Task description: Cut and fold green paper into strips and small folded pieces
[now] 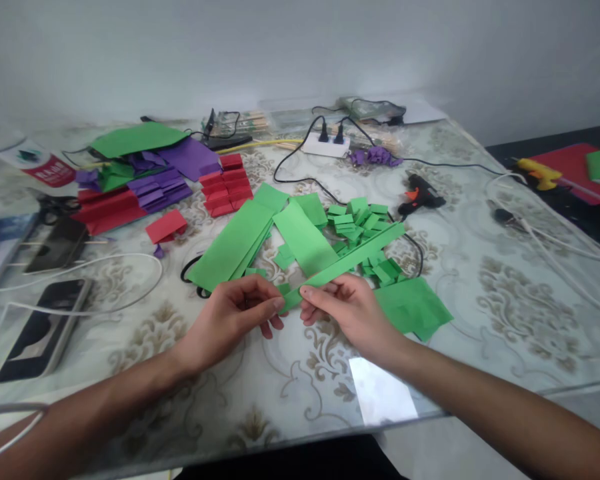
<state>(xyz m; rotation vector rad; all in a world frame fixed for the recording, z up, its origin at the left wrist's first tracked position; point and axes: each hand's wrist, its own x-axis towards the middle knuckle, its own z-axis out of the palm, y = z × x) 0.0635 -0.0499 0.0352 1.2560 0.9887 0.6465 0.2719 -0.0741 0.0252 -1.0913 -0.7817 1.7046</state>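
A long narrow strip of green paper [357, 255] slants up to the right between my hands, above the table. My left hand [240, 305] pinches its lower left end between thumb and fingers. Close beside it, my right hand [347, 303] grips the strip with the thumb on top and the fingers curled beneath. Behind the strip lie a stack of wide green paper sheets [235, 243], another green piece [305, 237] and a heap of small folded green paper pieces [353, 223]. More green sheets [415, 305] lie right of my right hand.
Folded red paper [226, 187] and purple paper [163, 190] lie at the back left. A black glue gun [423, 195] rests right of the green heap, its cord near a white power strip [326, 145]. Phones [45, 330], white cables and a cup [43, 163] stand left.
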